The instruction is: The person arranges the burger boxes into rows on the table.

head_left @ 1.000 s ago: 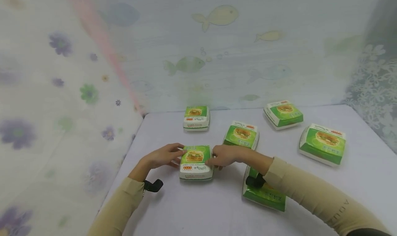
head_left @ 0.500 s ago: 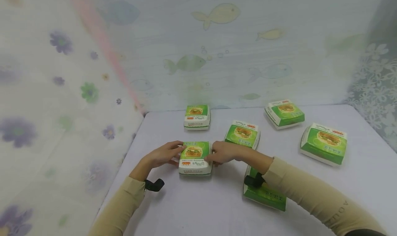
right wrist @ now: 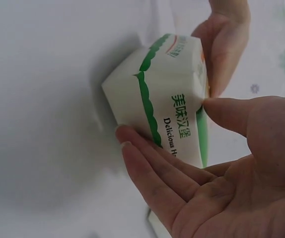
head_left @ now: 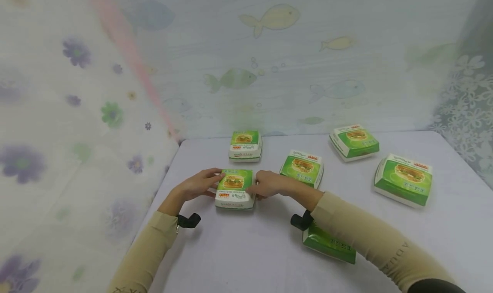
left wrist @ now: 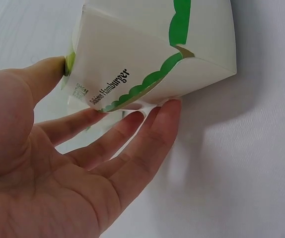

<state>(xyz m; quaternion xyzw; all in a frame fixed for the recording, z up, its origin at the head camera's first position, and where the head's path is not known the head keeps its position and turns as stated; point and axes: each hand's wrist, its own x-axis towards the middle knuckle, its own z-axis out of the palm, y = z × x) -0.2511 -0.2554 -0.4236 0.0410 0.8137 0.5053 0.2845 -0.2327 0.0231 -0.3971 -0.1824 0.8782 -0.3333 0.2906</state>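
A green and white hamburger box (head_left: 234, 189), with a burger picture on its lid, is held between my two hands at the left of the table. My left hand (head_left: 195, 186) grips its left side, the thumb at the lid's edge and the fingertips along the lower side. On the opposite side my right hand (head_left: 271, 184) holds it with the thumb at the top edge. In the left wrist view, the fingertips (left wrist: 168, 111) touch the lower part of the white side wall. The right wrist view shows the fingers (right wrist: 147, 163) against the lettered side.
Behind the held box stands another hamburger box (head_left: 245, 147). One more box (head_left: 302, 168) is just beyond my right hand, and one (head_left: 327, 243) lies partly under my right forearm. Two boxes, a rear one (head_left: 354, 142) and a nearer one (head_left: 404, 179), sit farther right.
Both hands have moved the held hamburger box away from me and a little to the left. My right forearm has shifted left with it. The other boxes stay where they were.
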